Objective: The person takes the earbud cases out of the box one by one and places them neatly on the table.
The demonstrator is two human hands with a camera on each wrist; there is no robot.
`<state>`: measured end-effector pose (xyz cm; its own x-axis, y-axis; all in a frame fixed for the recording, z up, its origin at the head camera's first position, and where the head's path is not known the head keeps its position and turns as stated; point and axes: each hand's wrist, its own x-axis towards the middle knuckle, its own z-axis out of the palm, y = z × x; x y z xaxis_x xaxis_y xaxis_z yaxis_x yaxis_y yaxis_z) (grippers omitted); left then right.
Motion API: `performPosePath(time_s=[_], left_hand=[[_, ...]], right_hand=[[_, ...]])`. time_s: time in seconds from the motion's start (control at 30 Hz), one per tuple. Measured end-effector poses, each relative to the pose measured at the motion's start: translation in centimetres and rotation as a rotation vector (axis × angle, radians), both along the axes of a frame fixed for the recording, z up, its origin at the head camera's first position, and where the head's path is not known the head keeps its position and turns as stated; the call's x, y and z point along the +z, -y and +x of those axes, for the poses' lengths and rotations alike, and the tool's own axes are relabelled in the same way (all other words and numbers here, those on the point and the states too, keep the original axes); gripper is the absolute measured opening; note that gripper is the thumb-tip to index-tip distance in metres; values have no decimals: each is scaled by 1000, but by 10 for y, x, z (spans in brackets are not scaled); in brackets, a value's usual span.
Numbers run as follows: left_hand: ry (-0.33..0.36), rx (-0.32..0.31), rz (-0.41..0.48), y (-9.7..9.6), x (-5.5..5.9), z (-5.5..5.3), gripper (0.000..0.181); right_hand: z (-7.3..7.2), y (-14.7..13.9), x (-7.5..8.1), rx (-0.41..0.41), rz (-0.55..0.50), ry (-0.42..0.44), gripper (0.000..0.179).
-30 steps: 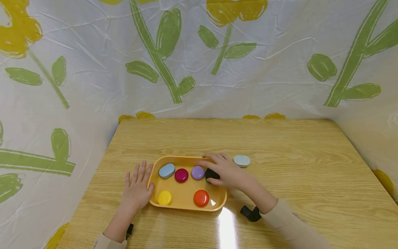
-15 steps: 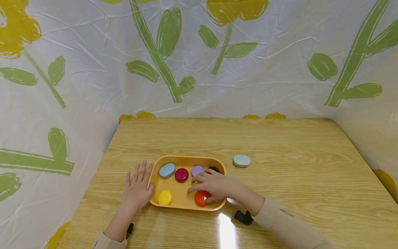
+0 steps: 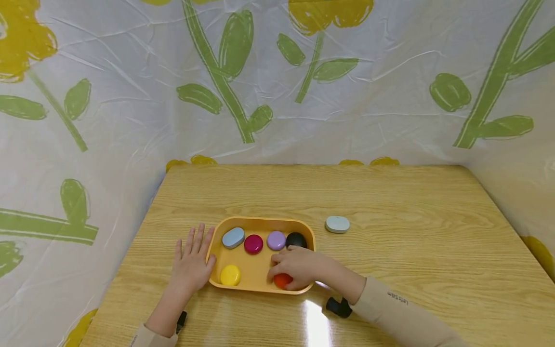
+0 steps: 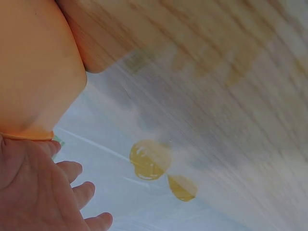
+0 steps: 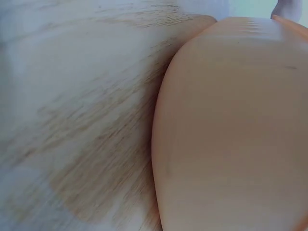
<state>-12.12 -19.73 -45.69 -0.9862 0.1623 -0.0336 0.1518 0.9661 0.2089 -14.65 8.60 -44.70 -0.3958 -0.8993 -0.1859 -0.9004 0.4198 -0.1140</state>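
An orange oblong tray (image 3: 260, 288) sits on the wooden table. My left hand (image 3: 191, 267) lies with straight, spread fingers against the tray's left rim; in the left wrist view, the fingers (image 4: 83, 192) reach past the tray wall (image 4: 38, 67). Inside the tray at the right front, my right hand (image 3: 299, 266) curls its fingers and thumb round a glossy red round disc (image 3: 283, 280), partly covered by the hand. Along the back lie a pale blue oval piece (image 3: 233, 237) and crimson (image 3: 253, 244), lilac (image 3: 276, 240) and black (image 3: 297, 239) discs. A yellow disc (image 3: 230, 275) lies front left.
A pale oval piece (image 3: 337, 224) lies on the table (image 3: 412, 241) beyond the tray's right end. A black object (image 3: 339, 307) shows under the right wrist. A white sheet (image 3: 347, 111) with printed flowers hangs behind and beside the table.
My right hand has come from the black disc at the tray's back right forward to the red disc, and its fingers have closed round it. The left hand has stayed put.
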Motion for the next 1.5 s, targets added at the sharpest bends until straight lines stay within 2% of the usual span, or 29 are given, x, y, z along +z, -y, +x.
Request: performPosePath(time_s=[0.27, 0.73, 0.83, 0.97, 1.13, 1.27, 1.4, 1.5], left_hand=[[-2, 3, 10, 0, -2, 0, 60], [-6, 3, 16, 0, -3, -1, 59], [-2, 5, 17, -1, -3, -1, 59], [-5, 5, 24, -1, -1, 0, 59], [-4, 4, 25, -1, 0, 0, 59], [-3, 2, 21, -1, 0, 0, 59], [2, 2, 24, -1, -1, -1, 59], [6, 3, 28, 0, -1, -1, 59]], right_hand=[[1, -2, -2, -3, -47, -8, 28], [-2, 0, -8, -21, -38, -39, 39], [-3, -1, -7, -22, -77, -52, 39], [-7, -6, 1, -42, -212, -68, 37], [-18, -24, 20, -111, -412, -71, 37], [-29, -50, 33, -187, -526, -118, 37], [-40, -81, 38, -312, -585, -145, 39], [-46, -107, 34, -415, -598, -150, 40]])
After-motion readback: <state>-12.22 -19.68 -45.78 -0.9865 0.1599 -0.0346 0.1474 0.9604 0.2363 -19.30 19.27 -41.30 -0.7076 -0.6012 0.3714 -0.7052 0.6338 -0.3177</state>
